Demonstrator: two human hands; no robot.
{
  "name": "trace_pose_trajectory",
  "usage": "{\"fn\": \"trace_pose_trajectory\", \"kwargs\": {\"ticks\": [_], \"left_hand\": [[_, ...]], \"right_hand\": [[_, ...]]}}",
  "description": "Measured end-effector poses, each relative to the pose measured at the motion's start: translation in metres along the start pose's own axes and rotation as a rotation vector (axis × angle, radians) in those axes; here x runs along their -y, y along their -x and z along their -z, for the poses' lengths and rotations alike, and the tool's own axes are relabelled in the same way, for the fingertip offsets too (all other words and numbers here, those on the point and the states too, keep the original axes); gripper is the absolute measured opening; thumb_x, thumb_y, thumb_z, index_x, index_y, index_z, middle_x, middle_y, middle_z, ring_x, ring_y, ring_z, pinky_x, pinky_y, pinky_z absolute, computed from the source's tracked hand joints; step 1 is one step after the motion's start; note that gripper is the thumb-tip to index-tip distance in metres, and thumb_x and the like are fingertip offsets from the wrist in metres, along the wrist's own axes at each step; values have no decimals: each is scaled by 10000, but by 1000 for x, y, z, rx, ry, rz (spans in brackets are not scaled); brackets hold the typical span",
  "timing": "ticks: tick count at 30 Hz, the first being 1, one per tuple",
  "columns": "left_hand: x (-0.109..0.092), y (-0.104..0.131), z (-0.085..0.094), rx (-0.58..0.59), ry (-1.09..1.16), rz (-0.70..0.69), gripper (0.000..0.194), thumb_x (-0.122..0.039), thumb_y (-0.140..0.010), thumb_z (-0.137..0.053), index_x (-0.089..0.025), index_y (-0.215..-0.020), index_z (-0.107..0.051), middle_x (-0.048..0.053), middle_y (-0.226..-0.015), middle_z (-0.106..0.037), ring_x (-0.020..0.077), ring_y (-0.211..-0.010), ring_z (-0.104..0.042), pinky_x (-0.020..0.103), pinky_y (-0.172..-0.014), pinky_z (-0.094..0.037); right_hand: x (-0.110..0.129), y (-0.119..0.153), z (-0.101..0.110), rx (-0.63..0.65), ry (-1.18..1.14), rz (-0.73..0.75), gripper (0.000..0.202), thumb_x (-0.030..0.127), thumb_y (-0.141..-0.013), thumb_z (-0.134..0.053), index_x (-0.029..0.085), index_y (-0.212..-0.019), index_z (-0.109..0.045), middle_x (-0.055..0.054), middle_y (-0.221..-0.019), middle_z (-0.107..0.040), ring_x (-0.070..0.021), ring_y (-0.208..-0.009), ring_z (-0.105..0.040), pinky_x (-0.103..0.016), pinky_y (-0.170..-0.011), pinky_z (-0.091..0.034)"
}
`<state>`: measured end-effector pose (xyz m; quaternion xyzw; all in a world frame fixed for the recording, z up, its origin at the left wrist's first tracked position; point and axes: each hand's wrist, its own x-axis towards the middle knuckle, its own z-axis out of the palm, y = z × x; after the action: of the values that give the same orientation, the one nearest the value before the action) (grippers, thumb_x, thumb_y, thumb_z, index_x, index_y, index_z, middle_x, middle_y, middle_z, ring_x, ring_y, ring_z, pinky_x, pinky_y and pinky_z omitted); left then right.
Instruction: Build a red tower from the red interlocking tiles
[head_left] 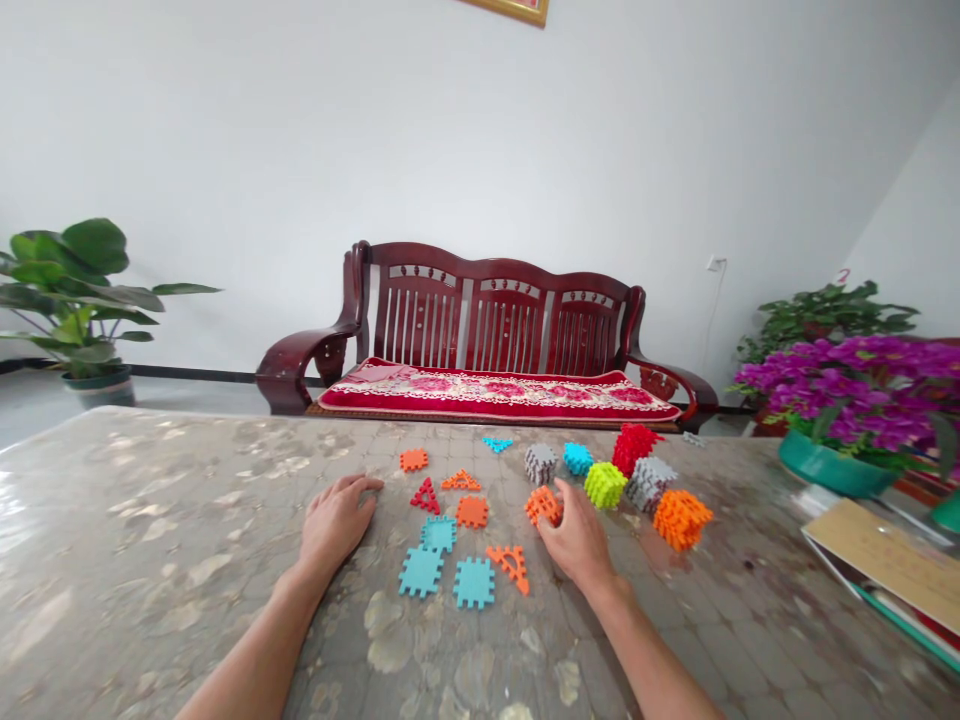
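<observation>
My right hand (pixel 577 535) has its thumb and fingers around a small stack of orange interlocking tiles (pixel 542 506) on the table. Flat on the tabletop to the left lies my left hand (pixel 337 520), fingers stretched out and holding nothing. Between the hands are loose toothed tiles: three teal squares, one of them the lower left teal square (pixel 421 572), an orange square (pixel 472 512), another orange square (pixel 414 460), a red triangle (pixel 425 485), an orange triangle frame (pixel 514 566) and a second orange triangle (pixel 460 487). Farther back lies a blue triangle (pixel 497 444).
Tile stacks stand right of centre: a grey stack (pixel 540 463), blue stack (pixel 578 459), lime stack (pixel 605 485), red stack (pixel 634 447), second grey stack (pixel 651 484) and orange stack (pixel 682 519). Purple flowers (pixel 855 395) and a cardboard folder (pixel 889 550) occupy the table's right side.
</observation>
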<state>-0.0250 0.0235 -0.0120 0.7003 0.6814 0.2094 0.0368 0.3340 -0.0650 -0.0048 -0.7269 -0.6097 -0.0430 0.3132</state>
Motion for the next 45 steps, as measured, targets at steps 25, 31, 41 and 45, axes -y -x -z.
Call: {"fn": "trace_pose_trajectory", "kwargs": {"ticks": [25, 31, 41, 45], "left_hand": [[0, 0, 3, 28, -1, -14, 406, -296, -862, -417, -312, -1149, -702, 31, -1357, -622, 255, -1217, -587, 423, -1058, -402], [-2, 2, 4, 15, 4, -10, 399, -291, -853, -431, -303, -1144, -704, 39, -1358, -621, 258, -1221, -584, 420, -1062, -401], [-3, 2, 4, 7, 5, -13, 392, -266, -848, -437, -303, -1124, -713, 38, -1335, -637, 244, -1208, -591, 401, -1058, -399], [-3, 2, 3, -1, 11, -1, 394, -254, -842, -445, -307, -1121, -717, 38, -1344, -631, 247, -1211, -589, 406, -1058, -395]], "right_hand": [[6, 1, 17, 104, 333, -121, 585, 336, -841, -569, 70, -1353, -473, -198, -1155, -668, -308, -1114, -606, -357, -929, -434], [-6, 0, 23, 95, 373, -186, 594, 340, -849, -551, 66, -1368, -457, -216, -1138, -665, -330, -1108, -600, -393, -917, -435], [-8, 9, 29, 38, 387, -118, 569, 397, -855, -560, 119, -1349, -514, -188, -1227, -609, -338, -1119, -554, -436, -941, -425], [9, 17, 23, 44, 173, 98, 454, 285, -871, -527, 174, -1309, -562, -128, -1256, -607, -285, -1188, -523, -416, -1045, -386]]}}
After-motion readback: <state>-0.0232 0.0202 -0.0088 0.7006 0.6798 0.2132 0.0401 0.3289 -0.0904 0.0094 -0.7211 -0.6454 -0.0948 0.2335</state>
